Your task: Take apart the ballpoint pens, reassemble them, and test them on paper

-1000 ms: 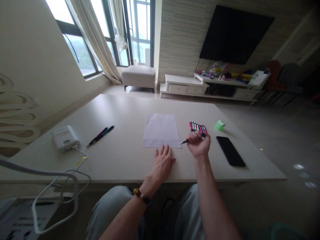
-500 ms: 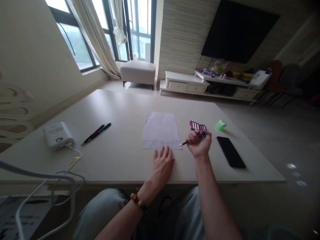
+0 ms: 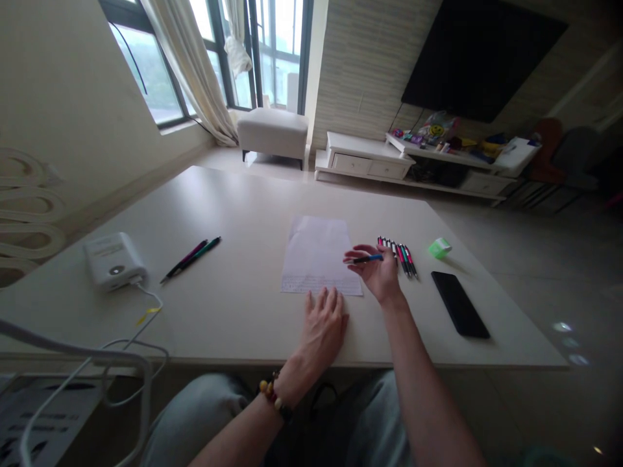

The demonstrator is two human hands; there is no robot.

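Observation:
A sheet of paper (image 3: pixel 317 250) lies on the white table, with rows of small writing or lines along its near edge. My left hand (image 3: pixel 324 327) rests flat, fingers stretched, with the fingertips on that near edge. In my right hand (image 3: pixel 379 275), over the sheet's right side, is a pen (image 3: pixel 368 258) with a blue part and a dark part. Its tip points left, and the fingers are partly extended around it. Just beyond this hand, a row of several pens (image 3: pixel 406 259) in pink, white and green lies side by side, partly hidden by the hand.
On the right are a black phone (image 3: pixel 460 305) and a small green and white object (image 3: pixel 439 247). To the left lie two pens (image 3: pixel 192 259), beside a white box-shaped device (image 3: pixel 114 263) with a cable (image 3: pixel 154 308) running over the table edge.
My right hand has moved left over the paper and loosened from a fist around the pen to more extended fingers. More of the pen row shows. My left hand stays on the paper's edge.

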